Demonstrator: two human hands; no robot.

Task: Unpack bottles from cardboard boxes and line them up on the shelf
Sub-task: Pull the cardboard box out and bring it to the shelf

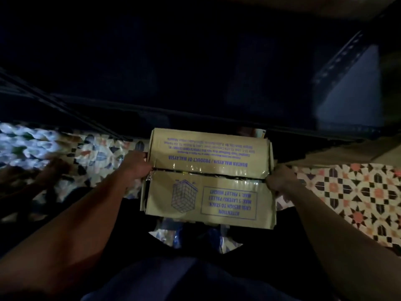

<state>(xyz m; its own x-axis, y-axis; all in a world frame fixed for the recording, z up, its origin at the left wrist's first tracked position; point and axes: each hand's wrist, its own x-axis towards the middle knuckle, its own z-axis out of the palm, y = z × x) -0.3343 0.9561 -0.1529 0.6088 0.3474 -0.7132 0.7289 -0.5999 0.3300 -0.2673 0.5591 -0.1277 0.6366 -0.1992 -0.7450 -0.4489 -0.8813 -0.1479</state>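
Observation:
A closed cardboard box point(208, 177) with blue print sits in the middle of the head view, its two top flaps meeting along a taped seam. My left hand point(135, 165) grips the box's left side at the seam. My right hand point(280, 178) grips its right side at the same height. No bottles show; the box's contents are hidden. The dark shelf point(195, 83) stretches across the view beyond the box.
Patterned floor tiles point(358, 192) lie to the right and left of the box. Another person's hand point(54, 168) is blurred at the far left. A slotted metal shelf upright point(338, 61) rises at the right. My blue shoes point(195, 237) stand below the box.

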